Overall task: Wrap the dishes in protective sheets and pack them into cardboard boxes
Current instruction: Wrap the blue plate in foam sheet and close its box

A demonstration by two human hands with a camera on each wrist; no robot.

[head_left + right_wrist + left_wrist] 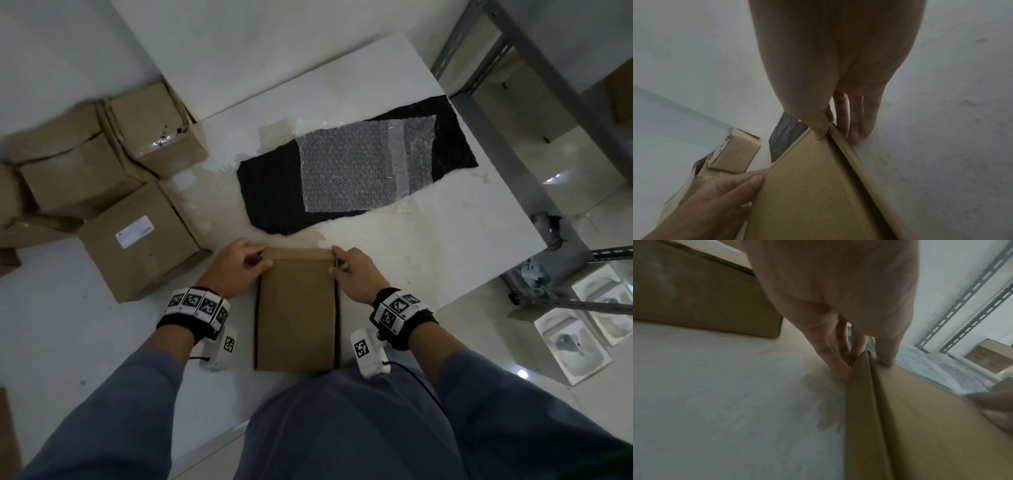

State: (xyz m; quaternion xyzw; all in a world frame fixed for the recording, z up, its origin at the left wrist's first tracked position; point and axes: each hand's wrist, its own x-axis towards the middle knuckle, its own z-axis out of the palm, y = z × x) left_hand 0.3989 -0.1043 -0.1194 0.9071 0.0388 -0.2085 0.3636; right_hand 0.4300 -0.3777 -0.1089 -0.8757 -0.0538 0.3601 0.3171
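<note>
We have the flat box lying on the table before us, our left hand and right hand pinching its far corners. It looks light, stiff, creased; we judge the side folds the best hold.

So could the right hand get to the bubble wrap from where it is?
Probably yes. The bubble wrap lies flat on the black mat, just past the flat cardboard box, with nothing between. But the right hand grips the box's corner, so it must let go first.
</note>
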